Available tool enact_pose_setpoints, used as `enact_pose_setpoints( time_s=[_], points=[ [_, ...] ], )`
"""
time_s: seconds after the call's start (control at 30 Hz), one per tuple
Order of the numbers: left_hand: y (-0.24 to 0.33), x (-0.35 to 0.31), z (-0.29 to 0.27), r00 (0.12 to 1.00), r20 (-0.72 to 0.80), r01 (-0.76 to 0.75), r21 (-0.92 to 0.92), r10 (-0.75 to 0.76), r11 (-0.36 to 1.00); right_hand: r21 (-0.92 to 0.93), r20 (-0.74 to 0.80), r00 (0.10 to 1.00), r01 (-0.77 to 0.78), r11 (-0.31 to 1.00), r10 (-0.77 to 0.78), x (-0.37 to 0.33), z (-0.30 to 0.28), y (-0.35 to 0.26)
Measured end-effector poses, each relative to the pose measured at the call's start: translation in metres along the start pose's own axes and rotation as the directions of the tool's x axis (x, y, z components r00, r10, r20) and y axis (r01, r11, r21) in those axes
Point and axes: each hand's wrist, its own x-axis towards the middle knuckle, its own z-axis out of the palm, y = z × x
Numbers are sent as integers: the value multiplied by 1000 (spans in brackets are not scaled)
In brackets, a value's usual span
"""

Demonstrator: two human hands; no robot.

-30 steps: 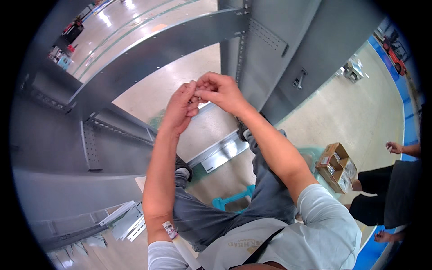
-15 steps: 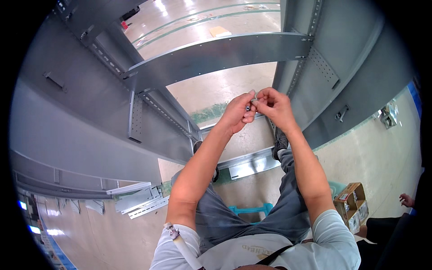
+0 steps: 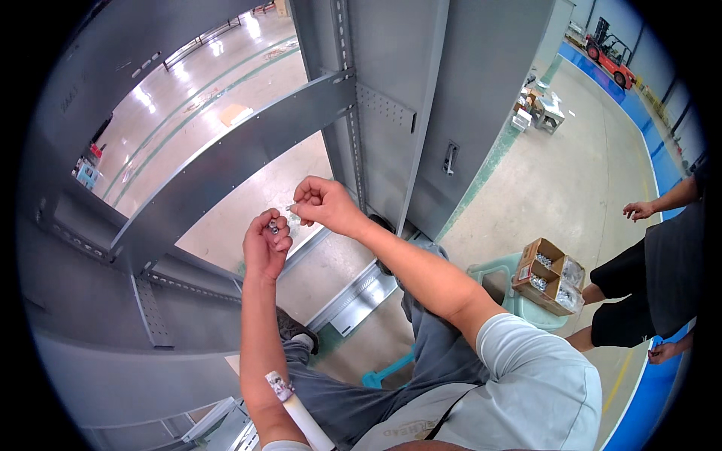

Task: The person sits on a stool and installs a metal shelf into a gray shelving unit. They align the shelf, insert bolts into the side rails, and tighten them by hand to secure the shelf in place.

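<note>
Several small nuts lie in the left hand, loosely curled around them; likely light, hard and slippery, best pinched by their flat sides. Just beyond, the right hand pinches a metal bit, mostly hidden. Farther off, the grey frame runs out of view.

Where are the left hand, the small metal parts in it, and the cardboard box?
Left hand [image 3: 265,248]: head view, middle of the hand.
Small metal parts [image 3: 274,226]: head view, visible faces between the curled fingers.
Cardboard box [image 3: 526,272]: head view, its left side wall.
</note>
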Motion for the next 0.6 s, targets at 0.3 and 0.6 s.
enact_pose_setpoints(
  time_s=[0.3,0.6],
  points=[
    [6,29,-38,987,-127,-73,194,99,978,211,-102,989,-86,974,110,11,-9,10],
    [19,77,-16,982,32,-191,137,188,972,172,-134,980,-124,977,148,18,-3,5]
  ],
)
